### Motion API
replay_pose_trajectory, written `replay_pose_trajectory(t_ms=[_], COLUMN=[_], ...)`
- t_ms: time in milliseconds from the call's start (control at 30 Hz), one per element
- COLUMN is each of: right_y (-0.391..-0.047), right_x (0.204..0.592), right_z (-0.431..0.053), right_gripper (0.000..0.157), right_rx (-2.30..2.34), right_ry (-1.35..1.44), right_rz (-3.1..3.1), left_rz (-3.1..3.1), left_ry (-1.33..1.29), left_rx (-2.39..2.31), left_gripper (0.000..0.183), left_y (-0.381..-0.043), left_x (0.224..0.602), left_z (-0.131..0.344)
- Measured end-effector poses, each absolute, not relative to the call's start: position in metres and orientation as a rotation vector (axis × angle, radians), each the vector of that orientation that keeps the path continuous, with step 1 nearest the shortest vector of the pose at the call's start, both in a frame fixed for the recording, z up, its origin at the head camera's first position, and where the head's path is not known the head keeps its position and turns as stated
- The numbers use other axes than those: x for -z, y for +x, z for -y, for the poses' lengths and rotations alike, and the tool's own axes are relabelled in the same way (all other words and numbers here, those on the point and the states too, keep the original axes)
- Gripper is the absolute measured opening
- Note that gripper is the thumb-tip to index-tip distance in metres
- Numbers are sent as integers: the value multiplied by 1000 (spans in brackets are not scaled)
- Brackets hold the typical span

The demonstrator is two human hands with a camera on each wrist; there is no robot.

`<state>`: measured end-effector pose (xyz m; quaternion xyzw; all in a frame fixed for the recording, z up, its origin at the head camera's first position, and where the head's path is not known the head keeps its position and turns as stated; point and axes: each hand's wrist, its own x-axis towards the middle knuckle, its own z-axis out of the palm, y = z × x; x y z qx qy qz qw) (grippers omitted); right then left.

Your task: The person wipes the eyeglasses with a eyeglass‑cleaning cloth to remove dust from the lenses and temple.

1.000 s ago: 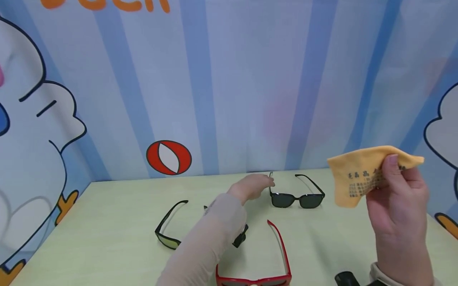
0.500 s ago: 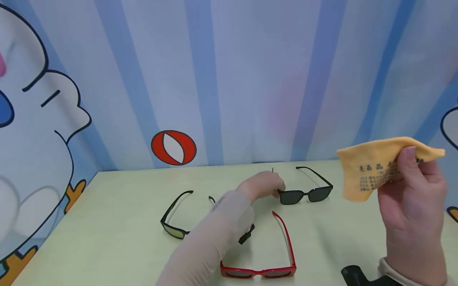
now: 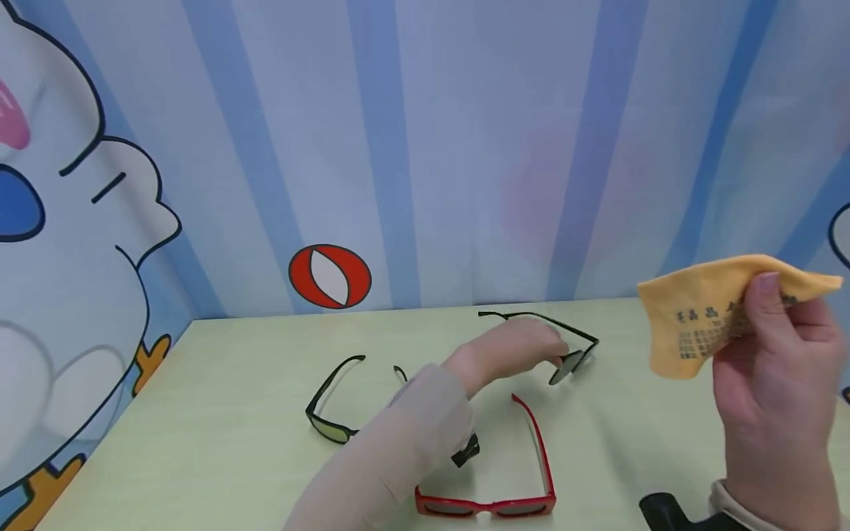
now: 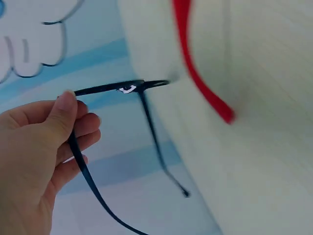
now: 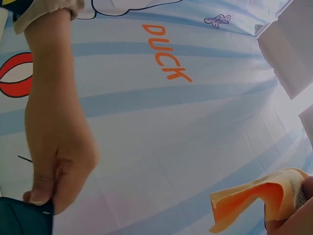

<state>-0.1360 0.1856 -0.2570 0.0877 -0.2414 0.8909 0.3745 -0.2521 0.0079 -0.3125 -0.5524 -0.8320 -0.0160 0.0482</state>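
Red-framed sunglasses (image 3: pixel 488 508): lying on the pale-green tabletop (image 3: pixel 219 428).
Left hand (image 3: pixel 508 350): fingers pinching black-framed dark-lensed sunglasses (image 3: pixel 566 367) beyond the red pair.
Right hand (image 3: pixel 780 376): fingers gripping a printed yellow cloth (image 3: pixel 697 317), to the red pair's right.
Black-framed green-lensed glasses (image 3: pixel 330 430): left of the red pair.

Pale yellow-grn counter (image 3: pixel 226 428) w/ 2 prs eyewear lying on it: red-framed sunglasses (image 3: pixel 493 507) nr viewer, visible temple pointing to back; farther L, black-framed glasses (image 3: pixel 332 431) w/ yellow-grn lens, temples spread, partly hidden.
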Motion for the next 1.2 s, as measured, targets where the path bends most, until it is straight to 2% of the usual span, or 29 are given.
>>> replay_pose_trajectory(t_ms=[167, 300, 400, 533, 600, 767, 1200], right_y=[-131, -127, -123, -118, -118, -122, -125], right_x=[256, 260, 263, 270, 273, 279, 284], right_z=[-174, -162, -150, -133, -126, -114, -100], right_gripper=[27, 21, 16, 17, 19, 35, 36], right_rx=[-1962, -1508, -1273, -1146, -1068, -954, -840], right_ry=[195, 167, 282, 568, 685, 863, 1068], right_rz=[876, 1240, 1405, 1589, 1664, 1725, 1724], left_rz=[2359, 2251, 2158, 2010, 1954, 1912, 1880], left_ry=[-1571, -1525, -1515, -1440, -1398, -1326, -1142], left_rx=[215, 579, 944, 1316, 1399, 1462, 1598], left_gripper=[14, 9, 10, 10, 10, 11, 14], left_y=[-223, -194, -175, -160, -157, -158, -159], left_x=[292, 281, 276, 274, 274, 282, 288], left_z=[-1, 13, 24, 38, 44, 53, 73])
